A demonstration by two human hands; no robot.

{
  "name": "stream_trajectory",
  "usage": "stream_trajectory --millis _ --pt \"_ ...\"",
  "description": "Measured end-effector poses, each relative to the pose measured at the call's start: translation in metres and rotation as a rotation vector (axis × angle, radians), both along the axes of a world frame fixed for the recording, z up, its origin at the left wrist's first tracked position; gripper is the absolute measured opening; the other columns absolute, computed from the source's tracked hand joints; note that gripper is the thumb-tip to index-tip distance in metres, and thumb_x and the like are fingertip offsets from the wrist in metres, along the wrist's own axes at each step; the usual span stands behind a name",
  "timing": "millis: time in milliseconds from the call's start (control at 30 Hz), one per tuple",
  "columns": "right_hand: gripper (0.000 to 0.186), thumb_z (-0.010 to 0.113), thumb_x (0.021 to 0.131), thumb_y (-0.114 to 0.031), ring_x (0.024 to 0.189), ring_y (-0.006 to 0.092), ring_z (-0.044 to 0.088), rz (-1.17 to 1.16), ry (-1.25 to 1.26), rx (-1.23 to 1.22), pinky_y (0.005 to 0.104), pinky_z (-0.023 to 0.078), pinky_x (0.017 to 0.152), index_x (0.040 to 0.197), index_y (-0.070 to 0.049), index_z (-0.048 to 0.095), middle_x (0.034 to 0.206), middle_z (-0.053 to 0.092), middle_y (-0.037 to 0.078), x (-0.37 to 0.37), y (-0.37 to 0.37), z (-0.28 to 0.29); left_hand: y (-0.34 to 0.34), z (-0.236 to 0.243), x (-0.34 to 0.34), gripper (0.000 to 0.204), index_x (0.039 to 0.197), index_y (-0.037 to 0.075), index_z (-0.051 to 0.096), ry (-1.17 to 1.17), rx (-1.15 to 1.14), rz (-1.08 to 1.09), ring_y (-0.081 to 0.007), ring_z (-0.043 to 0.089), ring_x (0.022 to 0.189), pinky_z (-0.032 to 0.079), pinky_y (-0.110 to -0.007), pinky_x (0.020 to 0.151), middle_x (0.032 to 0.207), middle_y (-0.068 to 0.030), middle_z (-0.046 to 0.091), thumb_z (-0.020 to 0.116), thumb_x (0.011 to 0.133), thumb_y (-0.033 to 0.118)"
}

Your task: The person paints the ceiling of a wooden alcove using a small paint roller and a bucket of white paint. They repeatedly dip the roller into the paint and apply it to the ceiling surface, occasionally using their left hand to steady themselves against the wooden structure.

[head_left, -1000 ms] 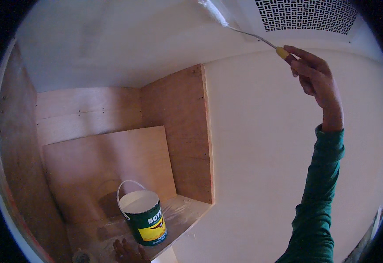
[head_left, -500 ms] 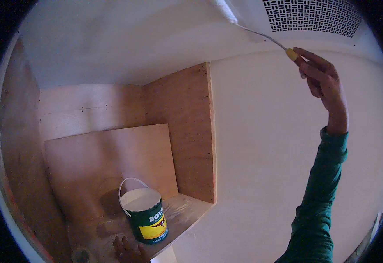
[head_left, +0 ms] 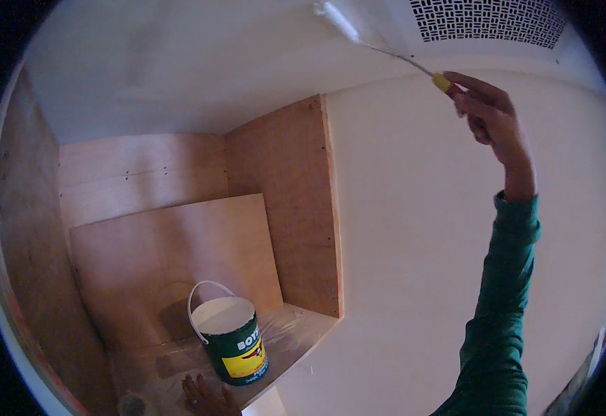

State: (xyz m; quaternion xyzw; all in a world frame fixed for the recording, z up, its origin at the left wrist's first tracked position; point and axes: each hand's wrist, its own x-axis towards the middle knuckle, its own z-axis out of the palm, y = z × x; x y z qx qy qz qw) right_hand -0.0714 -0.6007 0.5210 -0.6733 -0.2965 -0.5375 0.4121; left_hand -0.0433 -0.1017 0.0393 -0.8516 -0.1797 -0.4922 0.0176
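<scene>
High on the right, my right hand grips the handle of a small paint roller. Its white sleeve lies at the white ceiling, just left of a patterned vent grille; contact cannot be made out. A thin wire frame joins the sleeve to the yellow-ended handle. At the bottom, my left hand lies with fingers spread on the wooden shelf. Beside it an open green paint can with a yellow label stands upright, its white wire handle raised, pale paint inside.
Plywood sides enclose the recess around the can. A loose plywood panel leans against its back. To the right stretches a pale wall. Near the shelf's lower left is a round object that I cannot identify.
My right hand and the paint roller have moved left and slightly down in the picture, showing more of the white sleeve. My left hand and the can stay nearly in place.
</scene>
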Motion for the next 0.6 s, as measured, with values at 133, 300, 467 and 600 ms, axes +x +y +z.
stream_trajectory --millis 133,300,467,600 --pt "0.042 0.066 0.096 -0.016 0.050 -0.0011 0.035 0.002 -0.010 -0.032 0.0184 0.026 0.042 0.138 -0.010 0.066 0.078 0.058 -0.005 0.002 0.005 0.003 0.001 0.002 0.002 0.058 0.146 0.005 0.051 0.014 0.036 0.031 -0.0373 0.040 0.145 0.035 -0.058 0.110 0.153 -0.0207 0.046 0.059 0.101 0.041" --pt "0.045 0.067 0.096 -0.020 0.050 -0.0012 0.035 -0.014 -0.049 0.008 0.0176 0.023 0.042 0.138 -0.008 0.065 0.078 0.057 -0.006 -0.010 -0.016 -0.009 -0.007 0.011 -0.010 0.058 0.146 0.005 0.051 0.031 -0.037 -0.046 -0.0372 0.039 0.146 0.034 -0.057 0.111 0.153 -0.0210 0.046 0.055 0.103 0.043" --pt "0.044 0.068 0.095 -0.021 0.052 -0.0012 0.036 0.027 -0.028 0.004 0.0171 0.022 0.044 0.137 -0.008 0.067 0.076 0.057 -0.006 0.006 -0.003 -0.005 -0.012 0.016 -0.009 0.059 0.147 0.006 0.049 0.064 -0.024 -0.031 -0.0374 0.039 0.146 0.034 -0.059 0.111 0.155 -0.0212 0.044 0.054 0.103 0.044" --pt "0.041 0.068 0.096 -0.020 0.051 -0.0011 0.035 0.000 -0.054 0.006 0.0174 0.022 0.043 0.135 -0.008 0.068 0.076 0.056 -0.007 0.006 -0.002 -0.004 -0.006 0.014 -0.010 0.060 0.148 0.006 0.048 0.163 -0.008 0.019 -0.0375 0.039 0.145 0.034 -0.060 0.111 0.155 -0.0213 0.043 0.055 0.102 0.044"
